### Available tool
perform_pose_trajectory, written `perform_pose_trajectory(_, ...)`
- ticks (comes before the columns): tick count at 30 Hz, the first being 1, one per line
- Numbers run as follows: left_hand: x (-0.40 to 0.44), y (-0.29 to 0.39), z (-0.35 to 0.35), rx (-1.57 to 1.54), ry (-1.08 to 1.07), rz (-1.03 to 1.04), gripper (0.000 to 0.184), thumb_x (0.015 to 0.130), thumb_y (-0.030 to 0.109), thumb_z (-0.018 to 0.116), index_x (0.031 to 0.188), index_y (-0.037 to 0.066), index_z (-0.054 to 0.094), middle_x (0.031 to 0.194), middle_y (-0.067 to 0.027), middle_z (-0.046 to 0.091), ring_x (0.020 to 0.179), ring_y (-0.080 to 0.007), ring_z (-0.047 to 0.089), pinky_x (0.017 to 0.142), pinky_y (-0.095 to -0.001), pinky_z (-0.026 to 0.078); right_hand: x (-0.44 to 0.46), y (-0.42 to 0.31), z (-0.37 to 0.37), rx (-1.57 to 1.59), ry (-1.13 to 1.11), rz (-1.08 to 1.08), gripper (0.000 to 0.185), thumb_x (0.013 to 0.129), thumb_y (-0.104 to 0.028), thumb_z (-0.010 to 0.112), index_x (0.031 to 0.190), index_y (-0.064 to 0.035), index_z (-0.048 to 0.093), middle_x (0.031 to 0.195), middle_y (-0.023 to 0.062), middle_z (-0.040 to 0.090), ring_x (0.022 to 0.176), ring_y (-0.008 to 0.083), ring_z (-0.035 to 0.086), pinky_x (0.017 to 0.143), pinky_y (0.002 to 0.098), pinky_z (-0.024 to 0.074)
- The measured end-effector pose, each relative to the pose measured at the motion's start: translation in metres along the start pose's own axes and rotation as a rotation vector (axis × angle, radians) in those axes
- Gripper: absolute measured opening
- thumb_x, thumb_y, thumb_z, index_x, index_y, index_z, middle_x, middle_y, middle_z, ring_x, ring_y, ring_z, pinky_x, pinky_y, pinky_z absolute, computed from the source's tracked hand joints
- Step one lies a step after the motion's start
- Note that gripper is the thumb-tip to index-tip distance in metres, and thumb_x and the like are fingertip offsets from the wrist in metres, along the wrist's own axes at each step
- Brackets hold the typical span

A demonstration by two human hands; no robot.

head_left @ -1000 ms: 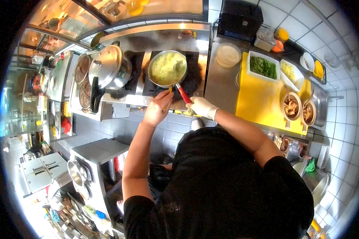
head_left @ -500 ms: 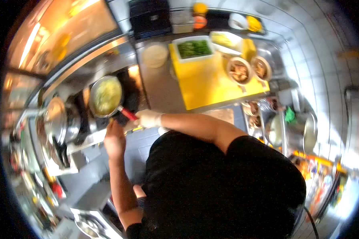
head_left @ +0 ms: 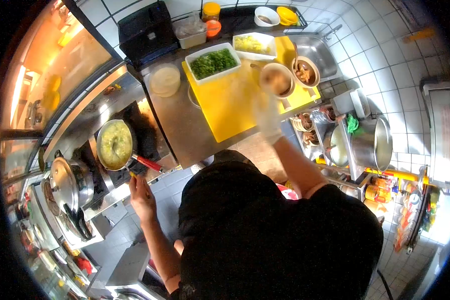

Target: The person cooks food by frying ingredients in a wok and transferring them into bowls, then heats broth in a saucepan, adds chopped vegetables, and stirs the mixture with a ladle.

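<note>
A frying pan (head_left: 104, 161) with pale yellow-green food (head_left: 116, 142) sits on the stove, its red handle (head_left: 148, 163) free of both hands. Just below the pan, at the stove's front edge, my bare left hand (head_left: 143, 200) has its fingers drawn together beside a small yellow piece; what they hold, if anything, is unclear. Over the front of the yellow cutting board (head_left: 230, 117), my gloved right hand (head_left: 268, 117) is smeared by motion. It is close to a brown-handled bowl (head_left: 277, 80) of brown food, also blurred; I cannot tell whether they touch.
Another bowl of brown food (head_left: 305, 73) stands by the sink (head_left: 312, 47). White containers of chopped greens (head_left: 213, 63) and yellow pieces (head_left: 254, 46) line the board's back. A lidded pot (head_left: 65, 182) is left of the pan. Large metal pots (head_left: 375, 145) stand at right.
My right hand has let go of the red pan handle and moved right over the cutting board. My left hand has dropped slightly, staying near the stove front. The view has shifted.
</note>
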State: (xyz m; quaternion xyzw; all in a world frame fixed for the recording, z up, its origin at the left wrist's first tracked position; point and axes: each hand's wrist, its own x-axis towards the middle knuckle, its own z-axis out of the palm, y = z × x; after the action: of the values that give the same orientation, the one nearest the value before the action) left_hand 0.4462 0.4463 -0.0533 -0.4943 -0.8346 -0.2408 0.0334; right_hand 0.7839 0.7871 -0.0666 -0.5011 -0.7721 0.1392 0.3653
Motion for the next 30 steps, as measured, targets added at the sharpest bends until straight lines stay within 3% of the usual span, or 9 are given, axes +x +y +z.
perform_pose_trajectory(2, 0.003, 0.003, 0.008, -0.031, 0.073, -0.027, 0.023, 0.097, 0.006, 0.064, 0.119, 0.002, 0.068, 0.121, -0.0267, 0.066, 0.105, -0.0442, 0.068, 0.085, -0.0478, 0.058, 0.020, 0.036, -0.042, 0.110, 0.149, 0.338, 0.062, 0.095, -0.035, 0.064, 0.141, 0.0033, 0.051, 0.121, 0.0231, 0.068, 0.113, 0.0337, 0.067, 0.099, 0.0459, 0.0526)
perform_pose_trajectory(4, 0.010, 0.011, 0.009, -0.055, 0.102, -0.043, 0.023, 0.096, 0.004, 0.064, 0.118, 0.001, 0.069, 0.120, -0.0256, 0.067, 0.104, -0.0433, 0.069, 0.084, -0.0468, 0.059, 0.006, 0.152, -0.032, -0.501, 0.024, 0.525, 0.066, 0.094, -0.044, 0.066, 0.138, 0.0040, 0.055, 0.118, 0.0254, 0.069, 0.108, 0.0370, 0.069, 0.098, 0.0422, 0.0539)
perform_pose_trajectory(6, 0.014, 0.018, 0.008, -0.086, 0.127, -0.075, 0.025, 0.095, 0.004, 0.064, 0.119, 0.002, 0.069, 0.120, -0.0245, 0.067, 0.103, -0.0429, 0.069, 0.084, -0.0462, 0.059, 0.007, 0.222, -0.034, -0.139, -0.446, 0.584, 0.054, 0.099, -0.040, 0.065, 0.126, 0.0062, 0.060, 0.106, 0.0122, 0.069, 0.092, 0.0200, 0.067, 0.084, 0.0345, 0.0554)
perform_pose_trajectory(8, 0.012, 0.011, 0.014, -0.114, 0.122, -0.076, 0.027, 0.093, 0.004, 0.065, 0.120, 0.004, 0.069, 0.120, -0.0242, 0.067, 0.103, -0.0429, 0.070, 0.084, -0.0458, 0.059, 0.005, 0.189, -0.035, 0.705, -0.333, 1.002, 0.049, 0.102, -0.036, 0.063, 0.124, 0.0070, 0.060, 0.100, 0.0075, 0.068, 0.087, 0.0152, 0.064, 0.078, 0.0289, 0.0538)
perform_pose_trajectory(9, 0.016, 0.016, 0.010, -0.126, 0.113, -0.069, 0.028, 0.093, 0.004, 0.066, 0.121, 0.004, 0.069, 0.120, -0.0241, 0.067, 0.102, -0.0426, 0.070, 0.083, -0.0458, 0.059, -0.002, 0.226, -0.028, 0.412, -0.459, 0.608, 0.045, 0.102, -0.036, 0.063, 0.121, 0.0050, 0.062, 0.097, 0.0053, 0.067, 0.085, 0.0141, 0.064, 0.076, 0.0285, 0.0536)
perform_pose_trajectory(11, 0.025, 0.017, 0.007, -0.134, 0.082, -0.070, 0.029, 0.092, 0.004, 0.066, 0.121, 0.004, 0.069, 0.119, -0.0234, 0.067, 0.099, -0.0419, 0.070, 0.082, -0.0459, 0.059, -0.007, 0.254, -0.010, 0.352, -0.548, 0.392, 0.037, 0.103, -0.034, 0.063, 0.115, 0.0010, 0.065, 0.093, 0.0025, 0.065, 0.082, 0.0124, 0.062, 0.072, 0.0277, 0.0528)
perform_pose_trajectory(18, 0.047, 0.007, -0.007, 0.032, 0.080, -0.043, 0.028, 0.090, 0.001, 0.065, 0.118, 0.002, 0.068, 0.114, -0.0217, 0.066, 0.092, -0.0408, 0.069, 0.078, -0.0468, 0.059, -0.027, 0.145, -0.005, 0.577, -0.514, 0.837, 0.029, 0.104, -0.029, 0.058, 0.096, -0.0025, 0.065, 0.081, 0.0015, 0.062, 0.078, 0.0166, 0.063, 0.066, 0.0338, 0.0510)
perform_pose_trajectory(23, 0.038, -0.015, 0.005, 0.020, 0.232, -0.118, 0.030, 0.093, 0.003, 0.066, 0.124, 0.002, 0.066, 0.118, -0.0216, 0.067, 0.095, -0.0386, 0.070, 0.083, -0.0445, 0.058, -0.044, 0.067, 0.002, 0.745, -0.542, 0.906, 0.029, 0.102, -0.029, 0.061, 0.116, -0.0044, 0.056, 0.104, 0.0089, 0.063, 0.094, 0.0195, 0.066, 0.081, 0.0351, 0.0550)
perform_pose_trajectory(30, 0.035, -0.008, -0.001, -1.278, 0.748, -0.901, 0.024, 0.099, 0.009, 0.061, 0.113, -0.011, 0.064, 0.104, -0.0231, 0.071, 0.096, -0.0351, 0.074, 0.090, -0.0427, 0.062, -0.043, 0.047, 0.016, 0.762, -0.763, 0.844, 0.034, 0.100, -0.031, 0.065, 0.118, -0.0039, 0.057, 0.104, 0.0091, 0.064, 0.098, 0.0220, 0.068, 0.082, 0.0347, 0.0564)
